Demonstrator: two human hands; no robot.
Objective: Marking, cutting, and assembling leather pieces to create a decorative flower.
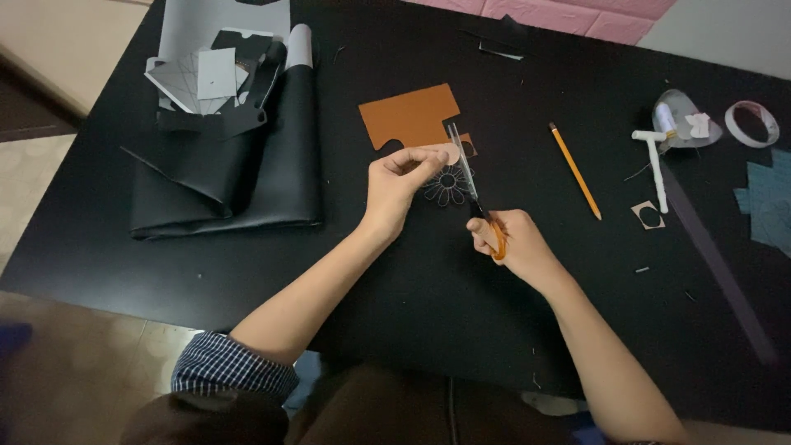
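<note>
Checked sleeve point(235, 367), rolled above the elbow, lies nearest the viewer at the lower edge, on the left arm. Both forearms reach up over a black counter point(412, 288). Left hand point(397, 183): fingers curled and pinched on the lower edge of a brown sheet point(409, 115), which lies flat near the middle of the counter, with a notch cut from its lower edge. Right hand point(512, 239): closed around the orange handles of the scissors point(471, 185), thumb and fingers through the loops. Blades point up and away from the viewer, with their tips at the lower right corner of the sheet; whether the blades are parted cannot be told. Just beside the left fingertips, touching the blades, lies a flower outline point(446, 185), pale lines on black, with rounded petals. Hands are near each other but apart, with the scissors between them.

Right of the scissors: a pencil point(575, 170), lying slantwise, tip toward the viewer. Farther right: a white T-shaped stick point(656, 169), a small brown scrap point(649, 215) with a dark oval, a tape ring point(751, 124) and blue-grey pieces point(770, 202) at the edge of view. Upper left: a folded black sheet point(235, 177) under a heap of grey and black offcuts point(210, 82).
</note>
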